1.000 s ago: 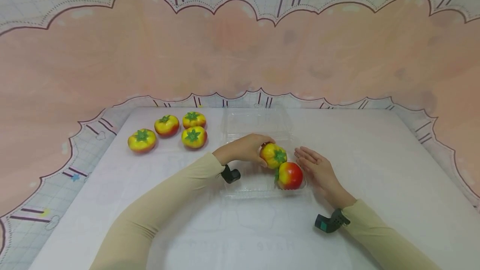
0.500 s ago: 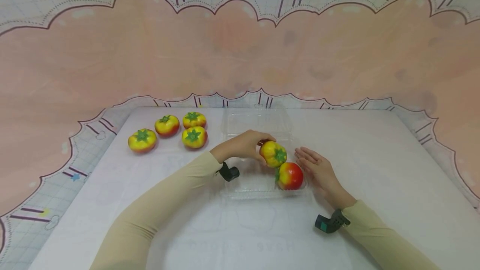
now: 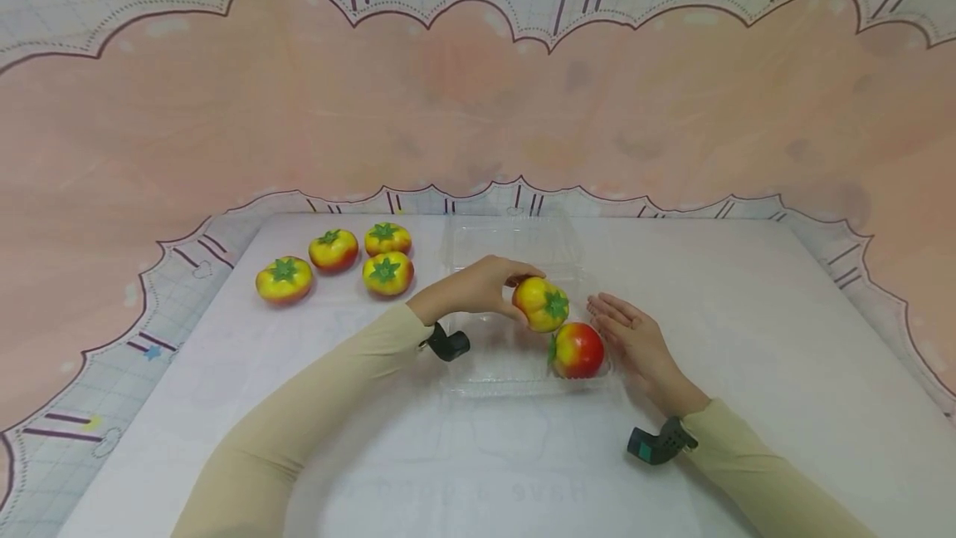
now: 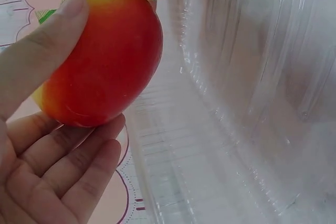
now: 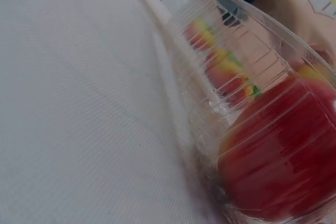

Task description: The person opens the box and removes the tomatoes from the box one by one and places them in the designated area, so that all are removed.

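My left hand (image 3: 478,285) holds a yellow-and-red tomato-like fruit (image 3: 541,304) with a green star-shaped calyx, above the clear plastic clamshell box (image 3: 496,359). In the left wrist view the thumb lies on one side of the held fruit (image 4: 113,56) and the fingertips on the other. A second such fruit (image 3: 578,350), its red side showing, lies on its side in the box's front right corner. My right hand (image 3: 635,343) stays at the box's right side, fingers extended, gripping nothing. The right wrist view shows the fruit in the corner (image 5: 278,156) through the ribbed clear wall.
Several similar fruits sit at the table's back left, among them a leftmost fruit (image 3: 284,281) and a front right fruit (image 3: 387,274). The box's lid (image 3: 515,241) lies folded back toward the patterned backdrop (image 3: 478,106). A white cloth (image 3: 747,339) covers the table.
My left hand has lifted slightly and drawn a little left with the held fruit, widening the space between it and the fruit in the corner. My right hand has stayed in place.
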The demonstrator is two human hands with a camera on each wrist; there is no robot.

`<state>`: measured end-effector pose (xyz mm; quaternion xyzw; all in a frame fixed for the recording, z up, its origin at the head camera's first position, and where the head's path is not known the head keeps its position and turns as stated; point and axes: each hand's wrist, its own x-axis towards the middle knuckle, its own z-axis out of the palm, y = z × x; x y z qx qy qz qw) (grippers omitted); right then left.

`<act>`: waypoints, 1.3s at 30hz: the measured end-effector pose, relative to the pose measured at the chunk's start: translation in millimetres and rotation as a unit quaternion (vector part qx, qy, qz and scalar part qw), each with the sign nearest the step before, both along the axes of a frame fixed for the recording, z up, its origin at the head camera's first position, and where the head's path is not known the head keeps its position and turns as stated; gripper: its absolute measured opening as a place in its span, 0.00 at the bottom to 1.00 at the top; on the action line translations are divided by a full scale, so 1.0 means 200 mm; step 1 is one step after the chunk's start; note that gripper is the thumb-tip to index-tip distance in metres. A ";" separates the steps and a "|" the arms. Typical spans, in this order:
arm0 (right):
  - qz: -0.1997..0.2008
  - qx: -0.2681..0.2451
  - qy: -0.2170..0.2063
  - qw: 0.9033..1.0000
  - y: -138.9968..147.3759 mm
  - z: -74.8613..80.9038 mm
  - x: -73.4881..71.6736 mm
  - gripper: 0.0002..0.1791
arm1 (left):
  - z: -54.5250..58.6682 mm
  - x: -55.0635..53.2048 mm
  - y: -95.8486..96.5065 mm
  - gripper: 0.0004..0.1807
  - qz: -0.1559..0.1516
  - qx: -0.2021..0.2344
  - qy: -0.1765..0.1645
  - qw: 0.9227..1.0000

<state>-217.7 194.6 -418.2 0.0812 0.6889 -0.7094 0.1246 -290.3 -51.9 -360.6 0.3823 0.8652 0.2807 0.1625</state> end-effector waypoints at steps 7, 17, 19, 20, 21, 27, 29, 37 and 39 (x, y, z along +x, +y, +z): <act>-0.001 -0.007 0.000 1.000 0.00 0.00 0.00 0.31 | 0.02 0.03 -0.05 0.35 0.007 0.019 0.010 1.000; -0.004 -0.038 0.005 0.999 0.00 0.01 0.01 0.32 | 0.05 0.06 -0.16 0.37 0.047 0.054 0.019 0.997; -0.001 -0.042 0.005 0.999 0.00 0.01 0.01 0.32 | 0.06 0.07 -0.18 0.37 0.060 0.058 0.020 0.996; -0.001 -0.042 0.004 0.999 0.00 0.01 0.01 0.32 | 0.06 0.07 -0.19 0.37 0.066 0.060 0.019 0.996; 0.001 -0.041 0.004 0.999 0.00 0.01 0.01 0.32 | 0.07 0.08 -0.21 0.37 0.074 0.060 0.018 0.995; 0.009 -0.041 0.017 0.999 0.00 0.00 0.00 0.32 | 0.10 0.11 -0.27 0.38 0.106 0.070 0.014 0.992; 0.008 -0.043 0.015 0.999 0.01 0.00 0.00 0.32 | 0.10 0.11 -0.29 0.38 0.113 0.076 0.016 0.991; 0.002 -0.048 0.002 0.999 0.00 0.01 0.01 0.34 | 0.10 0.13 -0.37 0.38 0.130 0.097 0.032 0.986; 0.002 -0.050 0.002 0.999 0.00 0.01 0.01 0.34 | 0.10 0.14 -0.39 0.39 0.134 0.098 0.035 0.985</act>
